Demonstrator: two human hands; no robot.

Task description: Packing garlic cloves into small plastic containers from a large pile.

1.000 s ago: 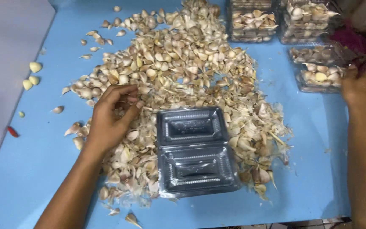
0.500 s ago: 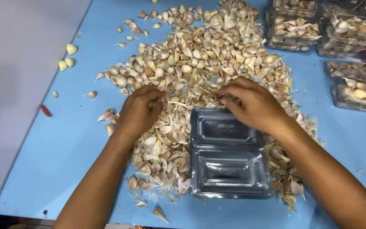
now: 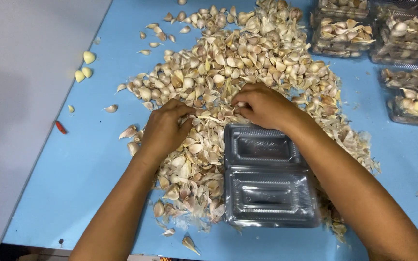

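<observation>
Our left hand (image 3: pixel 163 129) rests curled and our right hand (image 3: pixel 262 105) pinches a clove in the pile of papery beige garlic cloves (image 3: pixel 233 63), just beyond the open clear plastic clamshell box (image 3: pixel 267 176) on the blue tabletop (image 3: pixel 83 164).

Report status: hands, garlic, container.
Left hand and right hand both down in the heap of unpeeled garlic cloves. Open clear plastic clamshell container empty. Nothing blocking.

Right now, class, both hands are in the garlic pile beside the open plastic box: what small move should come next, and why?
Probably scoop a few cloves into the open clear box. Both the left hand and the right hand rest on the garlic pile at the box's far edge, and both compartments look empty, while the boxes at the right already hold cloves.
</observation>
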